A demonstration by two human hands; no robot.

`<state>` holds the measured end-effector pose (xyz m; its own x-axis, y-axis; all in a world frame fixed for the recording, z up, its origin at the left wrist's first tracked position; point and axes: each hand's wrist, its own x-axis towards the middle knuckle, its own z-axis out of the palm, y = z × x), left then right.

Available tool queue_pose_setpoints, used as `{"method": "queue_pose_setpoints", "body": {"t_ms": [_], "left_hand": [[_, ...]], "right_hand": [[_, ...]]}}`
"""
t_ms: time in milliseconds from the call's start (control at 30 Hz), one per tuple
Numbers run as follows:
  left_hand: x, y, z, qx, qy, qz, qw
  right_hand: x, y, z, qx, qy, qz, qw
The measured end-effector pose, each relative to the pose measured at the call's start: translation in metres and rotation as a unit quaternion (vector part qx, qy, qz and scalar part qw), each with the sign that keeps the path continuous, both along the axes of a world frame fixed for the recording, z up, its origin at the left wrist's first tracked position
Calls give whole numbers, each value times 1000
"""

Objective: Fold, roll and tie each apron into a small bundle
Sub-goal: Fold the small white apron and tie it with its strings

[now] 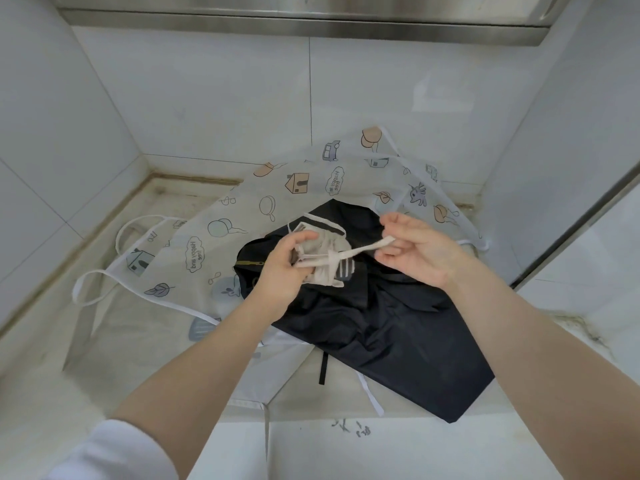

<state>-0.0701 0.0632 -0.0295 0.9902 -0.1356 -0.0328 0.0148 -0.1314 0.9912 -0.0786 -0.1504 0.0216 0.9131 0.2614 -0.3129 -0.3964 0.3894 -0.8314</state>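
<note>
My left hand (pixel 285 261) grips a small rolled bundle of pale apron cloth (pixel 323 258), held in the air above the counter. A white tie strap (pixel 367 249) is crossed around the bundle and runs to the right. My right hand (pixel 412 249) pinches the free end of that strap between thumb and fingers. Below the hands a black apron (pixel 381 323) lies crumpled on the counter. Under it, spread flat, lies a white printed apron (pixel 249 209) with houses, leaves and balloons, its white loops trailing to the left.
The aprons lie on a pale stone counter (pixel 114 341) in a tiled corner. White tiled walls (pixel 207 98) close in at the back, left and right. A steel hood edge (pixel 304 26) runs overhead. The counter's front edge (pixel 398 419) is near my forearms.
</note>
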Motion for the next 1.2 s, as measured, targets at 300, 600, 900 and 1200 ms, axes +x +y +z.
{"method": "queue_pose_setpoints", "body": {"t_ms": [300,600,900,1200], "left_hand": [[-7,4,2,-68,69,-33,995],[-7,-4,7,-64,57,-29,996],[3,-3,7,-110,67,31,991],[-10,-8,13,-2,-35,-29,999]], "right_hand": [[13,2,-16,-99,153,-240,953],[-12,48,-12,-552,-314,-3,772],[-25,49,-22,-672,-434,61,597],[-7,52,-10,-712,-381,199,556]]}}
